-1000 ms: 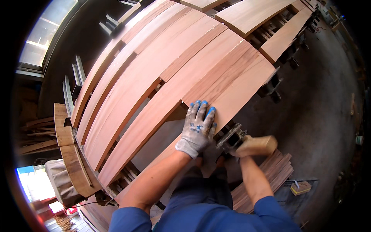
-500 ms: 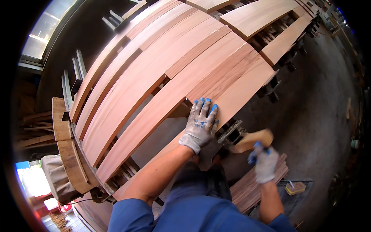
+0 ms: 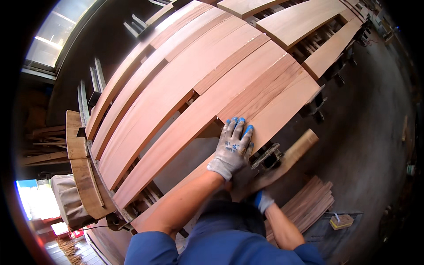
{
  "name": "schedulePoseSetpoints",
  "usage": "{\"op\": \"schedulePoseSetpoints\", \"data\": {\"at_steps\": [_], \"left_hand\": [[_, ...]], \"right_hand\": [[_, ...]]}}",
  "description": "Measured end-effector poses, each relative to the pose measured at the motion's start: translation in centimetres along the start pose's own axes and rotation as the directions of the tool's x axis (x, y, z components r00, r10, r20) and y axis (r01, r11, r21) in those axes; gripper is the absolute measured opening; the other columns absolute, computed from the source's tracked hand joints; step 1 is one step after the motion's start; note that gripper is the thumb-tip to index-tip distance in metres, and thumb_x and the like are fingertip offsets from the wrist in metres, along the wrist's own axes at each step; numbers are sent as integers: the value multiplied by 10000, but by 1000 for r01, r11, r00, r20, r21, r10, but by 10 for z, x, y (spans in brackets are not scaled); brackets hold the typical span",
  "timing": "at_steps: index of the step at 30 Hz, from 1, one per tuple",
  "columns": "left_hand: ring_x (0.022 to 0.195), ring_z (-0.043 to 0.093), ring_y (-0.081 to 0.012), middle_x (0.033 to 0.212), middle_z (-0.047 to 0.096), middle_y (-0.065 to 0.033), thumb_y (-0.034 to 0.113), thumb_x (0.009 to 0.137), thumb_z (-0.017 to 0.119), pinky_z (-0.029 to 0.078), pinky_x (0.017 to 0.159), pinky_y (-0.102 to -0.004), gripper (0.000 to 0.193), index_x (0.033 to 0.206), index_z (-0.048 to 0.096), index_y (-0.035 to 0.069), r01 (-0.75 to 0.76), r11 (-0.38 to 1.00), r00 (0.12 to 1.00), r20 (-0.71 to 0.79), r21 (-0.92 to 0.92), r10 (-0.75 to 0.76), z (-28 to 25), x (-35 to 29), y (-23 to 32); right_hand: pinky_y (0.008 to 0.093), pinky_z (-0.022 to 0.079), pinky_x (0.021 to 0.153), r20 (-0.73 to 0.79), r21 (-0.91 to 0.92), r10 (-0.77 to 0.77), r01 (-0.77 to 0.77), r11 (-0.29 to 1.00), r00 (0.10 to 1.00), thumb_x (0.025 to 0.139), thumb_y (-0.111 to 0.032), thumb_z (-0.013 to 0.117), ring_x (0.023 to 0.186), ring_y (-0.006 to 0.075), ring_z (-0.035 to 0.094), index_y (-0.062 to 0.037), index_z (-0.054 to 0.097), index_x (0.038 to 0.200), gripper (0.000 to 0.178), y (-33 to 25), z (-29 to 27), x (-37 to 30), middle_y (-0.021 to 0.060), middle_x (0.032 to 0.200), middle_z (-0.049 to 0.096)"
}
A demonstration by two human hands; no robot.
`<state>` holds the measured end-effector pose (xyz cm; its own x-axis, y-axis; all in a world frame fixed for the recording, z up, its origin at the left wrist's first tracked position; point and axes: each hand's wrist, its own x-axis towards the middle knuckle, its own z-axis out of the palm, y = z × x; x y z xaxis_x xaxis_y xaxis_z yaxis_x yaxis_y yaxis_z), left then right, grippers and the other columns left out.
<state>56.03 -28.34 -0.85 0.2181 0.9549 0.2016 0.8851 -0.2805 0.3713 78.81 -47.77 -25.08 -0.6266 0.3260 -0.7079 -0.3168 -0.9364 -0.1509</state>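
Observation:
My left hand (image 3: 234, 143), in a grey glove with blue fingertips, lies flat near the inner corner of the pale reddish boards, fingers stretched over the front board (image 3: 278, 110). Close to my body on the right, my right hand (image 3: 265, 202) is closed on a wooden bar (image 3: 293, 154), its fingers partly hidden behind my head. That bar is smeared by motion and slants up to the right, beside a metal clamp (image 3: 267, 157) under the front board's edge. Narrower darker strips (image 3: 260, 95) lie between the longer boards.
More boards (image 3: 304, 20) rest on the rack at the far right. A stack of reddish strips (image 3: 304, 201) lies low at right, near a small yellowish box (image 3: 341, 221). Metal bars (image 3: 96, 77) stick up at the far left. Curved wooden pieces (image 3: 86, 187) sit at the left end.
My right hand has swung left and toward my body, and the wooden bar has tilted to a steeper slant. My left hand stays on the front board. The whole view has shifted slightly.

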Motion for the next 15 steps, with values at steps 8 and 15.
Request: {"op": "schedulePoseSetpoints", "data": {"at_steps": [8,15], "left_hand": [[1409,430,-476,1484,497,-281,230,915,661,296,1213,-584,515,1386,604,29,-40,998,999,-6,-40,40,2,14,8],[1383,437,-488,1460,508,-273,228,885,684,301,1203,-601,521,1369,610,50,-11,999,1000,-4,-31,11,6,6,4]], "right_hand": [[300,504,467,-457,-247,-545,489,837,702,927,-258,784,522,172,591,-18,646,987,283,-133,216,-209,74,703,622],[270,348,387,-586,-627,-725,364,688,361,937,-330,783,407,80,423,-142,463,655,465,-271,74,-94,-29,550,471]]}}
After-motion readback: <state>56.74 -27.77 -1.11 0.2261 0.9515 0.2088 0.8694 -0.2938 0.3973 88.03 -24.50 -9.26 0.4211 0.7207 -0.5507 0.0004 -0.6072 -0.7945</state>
